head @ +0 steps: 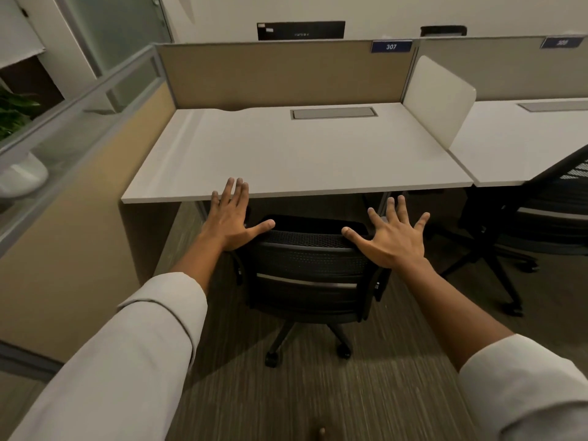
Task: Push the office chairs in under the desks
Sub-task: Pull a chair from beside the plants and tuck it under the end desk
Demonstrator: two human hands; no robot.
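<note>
Chair (310,268) faces desk (286,160), backrest toward camera (both hands (230,218) (393,237) splayed, gripping nothing).

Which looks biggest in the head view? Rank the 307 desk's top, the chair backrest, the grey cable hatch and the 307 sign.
1. Desk top
2. Chair backrest
3. Cable hatch
4. 307 sign
The hatch and sign sit farther away, so their true sizes are unsure.

Floor: striped grey-brown carpet (318,405).
On the floor: black mesh office chair (310,272) on castors, its seat tucked under the near tabletop; a second black chair (541,224) stands to the right.
Near tabletop (286,154): white, with a grey cable hatch (333,113) set flush at the back.
Neighbouring tabletop (515,148): white, beyond a white divider (440,100).
</note>
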